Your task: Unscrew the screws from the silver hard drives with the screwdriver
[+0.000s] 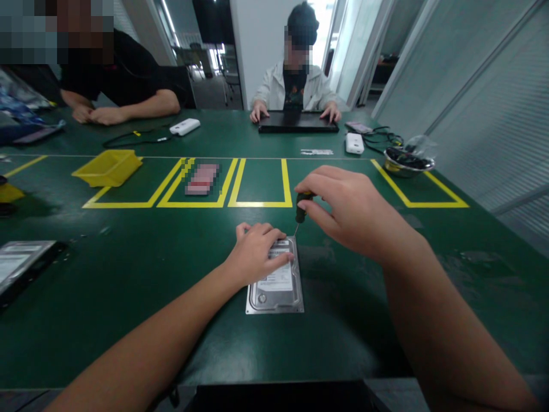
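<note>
Green table [128, 274] w/ yellow tape boxes, grey slatted wall [484, 103] rt, bright doorway [326, 23] behind

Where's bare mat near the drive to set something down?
Bare: the yellow-taped box beyond the hard drive, and green mat left of the left hand. Crowded: the drive's far edge, where the right hand holds the screwdriver.
</note>
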A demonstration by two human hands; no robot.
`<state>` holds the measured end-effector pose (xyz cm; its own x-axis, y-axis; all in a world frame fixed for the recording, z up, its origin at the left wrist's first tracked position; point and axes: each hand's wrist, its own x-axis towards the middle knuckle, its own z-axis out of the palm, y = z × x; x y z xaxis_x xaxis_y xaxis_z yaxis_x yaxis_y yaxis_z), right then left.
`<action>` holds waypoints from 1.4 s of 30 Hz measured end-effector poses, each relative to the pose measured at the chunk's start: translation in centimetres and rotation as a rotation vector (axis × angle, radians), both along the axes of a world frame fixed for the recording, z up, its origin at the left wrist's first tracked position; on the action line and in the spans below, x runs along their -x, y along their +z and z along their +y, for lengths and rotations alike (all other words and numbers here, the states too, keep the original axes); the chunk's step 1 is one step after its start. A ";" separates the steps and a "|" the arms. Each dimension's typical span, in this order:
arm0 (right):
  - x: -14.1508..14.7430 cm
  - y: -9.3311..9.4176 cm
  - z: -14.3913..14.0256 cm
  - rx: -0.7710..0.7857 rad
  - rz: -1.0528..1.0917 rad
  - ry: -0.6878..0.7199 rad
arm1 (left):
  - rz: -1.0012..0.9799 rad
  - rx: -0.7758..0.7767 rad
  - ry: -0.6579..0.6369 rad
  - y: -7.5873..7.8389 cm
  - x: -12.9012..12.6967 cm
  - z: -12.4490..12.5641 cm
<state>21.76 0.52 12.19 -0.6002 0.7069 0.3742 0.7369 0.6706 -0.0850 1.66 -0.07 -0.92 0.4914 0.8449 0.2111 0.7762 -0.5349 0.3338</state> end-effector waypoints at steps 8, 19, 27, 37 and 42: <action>0.3 0.2 -0.1 0.021 -0.003 -0.012 | -0.005 0.002 -0.001 0.1 0.1 0.0; 0.5 0.0 -0.4 0.011 0.000 -0.007 | 0.001 0.005 0.006 0.3 0.2 -0.1; 0.7 0.2 -0.4 0.008 -0.004 -0.020 | 0.001 -0.008 0.006 0.3 0.3 -0.2; 0.3 0.2 -0.2 -0.007 0.014 -0.001 | 0.005 -0.016 0.010 0.2 0.3 -0.2; 0.4 0.0 0.2 -0.045 0.027 -0.007 | 0.007 -0.018 0.009 0.0 0.3 -0.1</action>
<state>21.32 0.67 12.22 -0.5846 0.6933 0.4215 0.7395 0.6690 -0.0747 1.40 -0.18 -0.92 0.4854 0.8454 0.2231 0.7833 -0.5338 0.3186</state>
